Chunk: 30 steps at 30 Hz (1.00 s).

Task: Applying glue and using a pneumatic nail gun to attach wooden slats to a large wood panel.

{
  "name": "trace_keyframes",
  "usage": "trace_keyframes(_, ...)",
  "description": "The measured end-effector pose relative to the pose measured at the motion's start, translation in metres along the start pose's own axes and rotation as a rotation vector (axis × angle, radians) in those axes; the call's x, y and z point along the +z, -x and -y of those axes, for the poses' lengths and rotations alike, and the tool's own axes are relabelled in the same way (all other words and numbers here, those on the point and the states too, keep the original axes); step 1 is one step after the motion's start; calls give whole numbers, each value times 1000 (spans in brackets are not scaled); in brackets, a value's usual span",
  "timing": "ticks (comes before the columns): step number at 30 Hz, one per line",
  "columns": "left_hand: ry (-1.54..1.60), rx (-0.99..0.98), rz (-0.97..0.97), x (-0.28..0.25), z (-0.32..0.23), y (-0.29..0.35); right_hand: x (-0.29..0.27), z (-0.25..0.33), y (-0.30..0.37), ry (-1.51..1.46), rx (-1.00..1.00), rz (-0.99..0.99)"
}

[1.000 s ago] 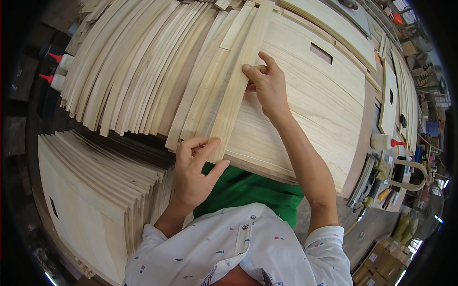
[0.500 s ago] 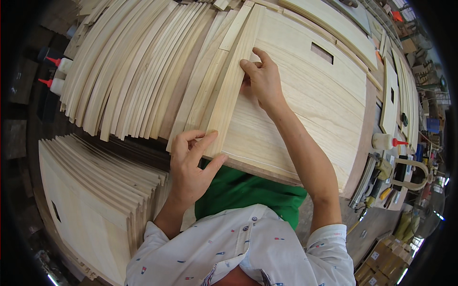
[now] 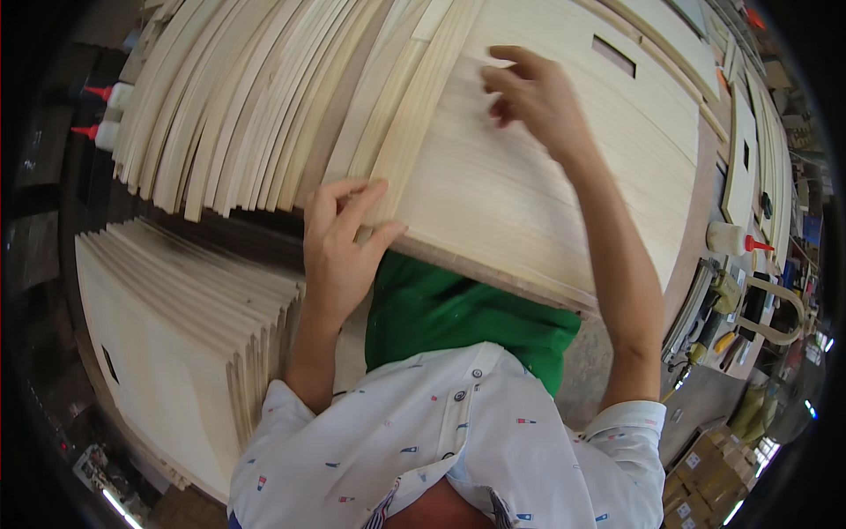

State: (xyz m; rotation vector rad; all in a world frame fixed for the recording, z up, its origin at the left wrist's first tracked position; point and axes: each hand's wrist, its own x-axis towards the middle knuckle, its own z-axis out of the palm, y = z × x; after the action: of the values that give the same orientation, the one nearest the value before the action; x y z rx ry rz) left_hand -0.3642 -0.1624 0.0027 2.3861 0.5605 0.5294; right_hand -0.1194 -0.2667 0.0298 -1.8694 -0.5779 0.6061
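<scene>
A pale wooden panel (image 3: 511, 185) with a small rectangular cutout lies on the bench in front of me. Along its left side runs a long, flat wooden strip (image 3: 425, 106), which appears to lie down on the panel. My left hand (image 3: 342, 231) grips the near end of this strip, fingers on top and thumb at the panel's front edge. Above the panel, to the right of the strip, my right hand (image 3: 539, 95) is raised and holds nothing. Its fingers are loosely bent, apart and slightly blurred.
Many wooden strips (image 3: 238, 106) lie side by side at the left. Below them stands a stack of panels (image 3: 167, 344). White glue bottles with red tips (image 3: 107, 135) are at far left; another glue bottle (image 3: 727, 238) is at right, near tools and a clamp (image 3: 775, 309).
My right hand has let go of the strip and moved right, over the panel. The strip has settled down against the panel. My left hand stays at its near end.
</scene>
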Motion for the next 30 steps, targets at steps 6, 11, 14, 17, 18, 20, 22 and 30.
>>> trace_keyframes(6,-153,39,-28,8,15,6,-90,-14,93,122,8,-183)
trace_keyframes(11,-265,82,42,2,5,-1,-169,-44,200,325,154,-531)
trace_keyframes(14,-213,188,58,18,-11,-37,-260,-81,280,425,252,-753)
trace_keyframes(17,484,223,-18,81,16,-110,-324,-158,338,442,316,-981)
trace_keyframes(18,117,361,-60,82,23,-141,-333,-168,340,696,369,-937)
trace_keyframes(20,-301,432,-110,90,21,-199,-322,-151,326,872,517,-829)
trace_keyframes(22,-700,582,-40,96,34,-249,-330,-169,336,1083,502,-740)
trace_keyframes(30,-405,483,-43,168,14,-306,-355,-191,374,654,692,-770)
